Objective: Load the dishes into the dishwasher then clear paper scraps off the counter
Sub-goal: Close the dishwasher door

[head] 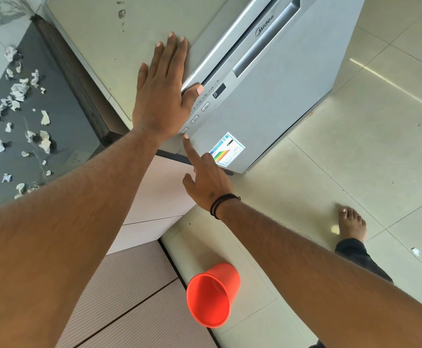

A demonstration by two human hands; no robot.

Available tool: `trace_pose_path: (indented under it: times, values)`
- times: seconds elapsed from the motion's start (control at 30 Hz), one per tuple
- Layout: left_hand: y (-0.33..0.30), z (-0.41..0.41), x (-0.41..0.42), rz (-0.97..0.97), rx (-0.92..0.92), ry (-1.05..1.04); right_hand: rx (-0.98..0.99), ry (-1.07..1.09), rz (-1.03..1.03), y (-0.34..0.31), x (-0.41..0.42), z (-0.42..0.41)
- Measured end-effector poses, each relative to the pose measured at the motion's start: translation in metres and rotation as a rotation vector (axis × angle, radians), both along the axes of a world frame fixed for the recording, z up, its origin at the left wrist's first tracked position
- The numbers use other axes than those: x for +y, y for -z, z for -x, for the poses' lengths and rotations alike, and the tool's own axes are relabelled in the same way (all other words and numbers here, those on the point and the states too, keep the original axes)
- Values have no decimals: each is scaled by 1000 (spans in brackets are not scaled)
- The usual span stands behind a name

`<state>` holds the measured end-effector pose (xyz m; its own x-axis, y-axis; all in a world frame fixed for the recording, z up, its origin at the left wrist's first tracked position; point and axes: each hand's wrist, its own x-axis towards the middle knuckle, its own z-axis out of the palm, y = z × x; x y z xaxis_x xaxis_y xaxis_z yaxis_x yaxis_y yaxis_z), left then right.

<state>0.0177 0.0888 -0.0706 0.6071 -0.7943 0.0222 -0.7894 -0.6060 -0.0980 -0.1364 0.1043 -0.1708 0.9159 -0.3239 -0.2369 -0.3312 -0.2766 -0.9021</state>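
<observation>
A silver countertop dishwasher (280, 96) stands with its door closed. My left hand (162, 96) lies flat on its top, fingers straight, thumb over the front edge by the control strip. My right hand (205, 179) points its index finger at a button at the near end of the control panel (200, 111); the other fingers are curled and hold nothing. Several crumpled white paper scraps (21, 109) lie scattered on the dark grey counter (61, 136) to the left.
An orange plastic bucket (212, 295) lies tipped on the tiled floor below my right arm. My bare foot (350, 224) and one paper scrap (415, 251) are on the floor at right. Pale cabinet fronts (142, 285) sit under the counter.
</observation>
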Motion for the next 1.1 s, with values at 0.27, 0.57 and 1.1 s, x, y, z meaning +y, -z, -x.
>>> trace_pose_path:
  times: [0.27,0.57,1.1]
  values:
    - [0,-1,1,-14,-15,4,13,58,5,2,-14,1]
    - [0,2,0,-3,-9,-8,28,289,-47,5,-52,-8]
    - [0,0,1,-7,2,-1,62,256,-51,1,-64,-19]
